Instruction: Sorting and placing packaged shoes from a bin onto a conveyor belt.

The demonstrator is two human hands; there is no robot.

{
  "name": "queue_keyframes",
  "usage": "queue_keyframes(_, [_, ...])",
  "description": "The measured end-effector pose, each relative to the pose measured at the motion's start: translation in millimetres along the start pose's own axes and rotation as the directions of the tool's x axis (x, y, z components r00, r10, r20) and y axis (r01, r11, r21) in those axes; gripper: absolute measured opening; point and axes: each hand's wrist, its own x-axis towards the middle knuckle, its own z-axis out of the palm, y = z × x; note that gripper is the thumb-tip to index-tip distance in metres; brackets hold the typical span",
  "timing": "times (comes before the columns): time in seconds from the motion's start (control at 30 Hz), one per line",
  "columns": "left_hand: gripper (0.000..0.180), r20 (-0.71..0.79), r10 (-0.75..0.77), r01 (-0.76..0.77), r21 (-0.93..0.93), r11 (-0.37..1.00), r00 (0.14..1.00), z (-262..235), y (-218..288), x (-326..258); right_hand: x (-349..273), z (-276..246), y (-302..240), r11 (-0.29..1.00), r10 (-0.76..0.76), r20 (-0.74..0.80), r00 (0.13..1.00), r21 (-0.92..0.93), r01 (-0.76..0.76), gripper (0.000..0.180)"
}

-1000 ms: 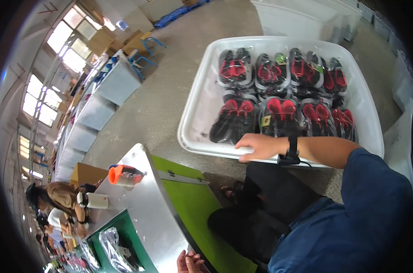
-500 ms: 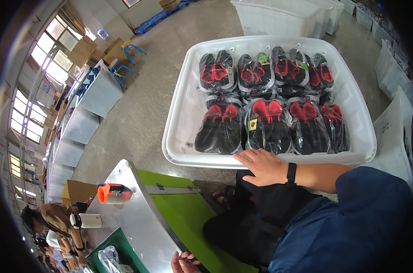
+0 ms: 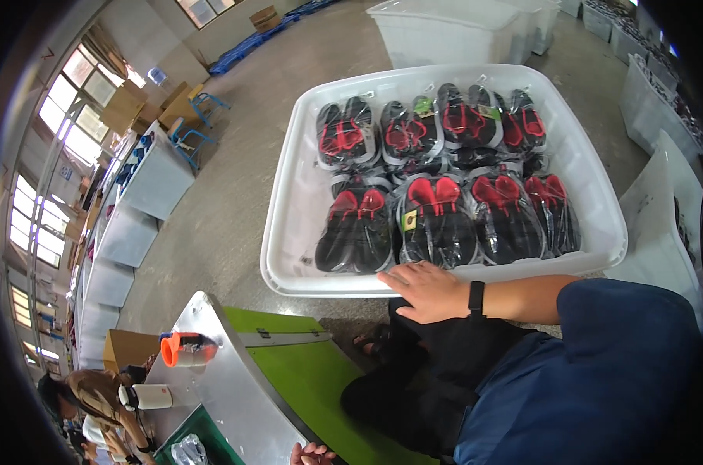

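A white plastic bin [image 3: 285, 194] stands before me, holding several pairs of black shoes [image 3: 440, 229] with red linings and laces, each pair in a clear plastic bag. My right hand [image 3: 429, 291] lies on the bin's near rim, palm down and fingers stretched out; a black band is on its wrist. At the lower edge of the picture, my left hand [image 3: 312, 453] rests by the edge of the metal-topped table [image 3: 239, 387]. Only its loosely bent fingers show, slightly apart with nothing seen in them; the rest is cut off.
On the table are an orange ring-shaped thing [image 3: 182, 350], a white bottle [image 3: 146, 397] and a green tray [image 3: 220, 446] with a plastic bag. Green panels [image 3: 305, 372] hang below its edge. Other people [image 3: 96, 395] work at left. More white bins [image 3: 452, 35] stand around.
The view has shifted, so the bin and shoes sit slightly further left and lower. My right hand stays on the rim, and my left hand stays by the table edge.
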Motion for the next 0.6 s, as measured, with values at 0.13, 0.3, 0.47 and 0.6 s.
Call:
queue_keyframes(0.13, [0.031, 0.008, 0.005, -0.005, -0.008, 1.000, 1.000, 1.1, -1.2, 0.6, -3.6, 1.0, 1.4, 1.000, 0.010, -0.008, 1.000, -0.016, -0.010, 0.076])
queue_keyframes(0.3, [0.031, 0.011, -0.002, 0.002, -0.035, 0.999, 1.000, 5.1, -0.5, -0.8, -5.8, 0.1, 3.1, 1.000, 0.019, -0.009, 1.000, -0.012, -0.019, 0.076])
queue_keyframes(0.47, [0.031, 0.013, 0.002, -0.001, -0.039, 0.999, 1.000, 1.6, -3.7, -1.7, -7.2, 4.5, 3.8, 1.000, 0.024, 0.001, 1.000, -0.004, -0.024, 0.075])
queue_keyframes(0.6, [0.031, 0.019, 0.007, -0.006, -0.036, 0.999, 1.000, -1.6, -7.3, 1.3, -6.4, 4.9, 4.5, 0.999, 0.006, -0.028, 1.000, -0.032, -0.007, 0.075])
